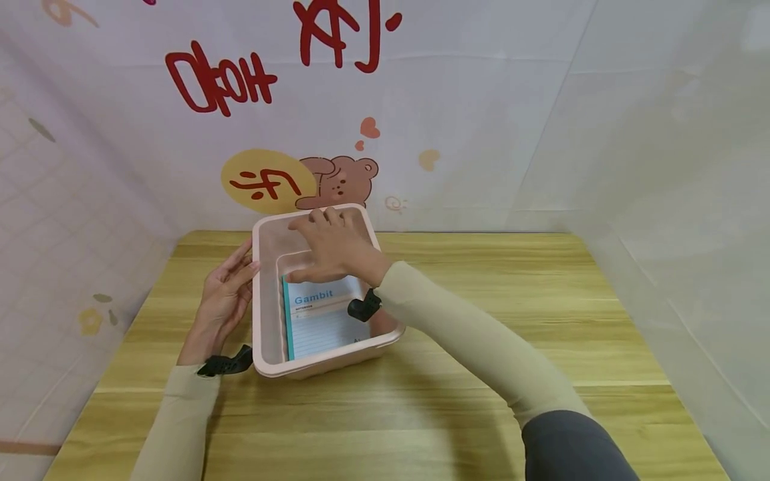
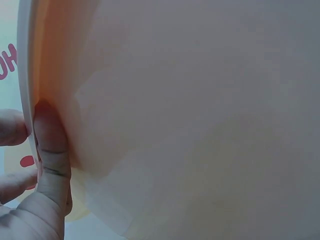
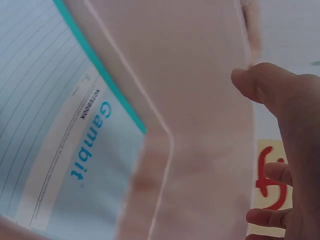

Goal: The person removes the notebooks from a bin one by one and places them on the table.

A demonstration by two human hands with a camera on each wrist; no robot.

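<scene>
A pale pink plastic bin (image 1: 327,366) tilts toward the head camera above the table. Inside it lies a blue notebook (image 1: 327,327) with a teal spine and "Gambit" on its cover; the right arm hides part of it. My left hand (image 1: 225,294) grips the bin's left rim, and the left wrist view shows the rim pinched between thumb (image 2: 52,145) and fingers. Over the bin's far part, my right hand (image 1: 337,247) reaches with fingers spread toward the far rim. In the right wrist view its thumb (image 3: 265,85) and fingers stand apart, holding nothing.
Beneath the bin is a wood-grain table (image 1: 481,374). A white cloth backdrop (image 1: 481,133) with red writing and a printed bear (image 1: 345,180) rises along the table's far edge, with pale cloth on both sides. A dark wrist device (image 1: 227,363) sits on the left wrist.
</scene>
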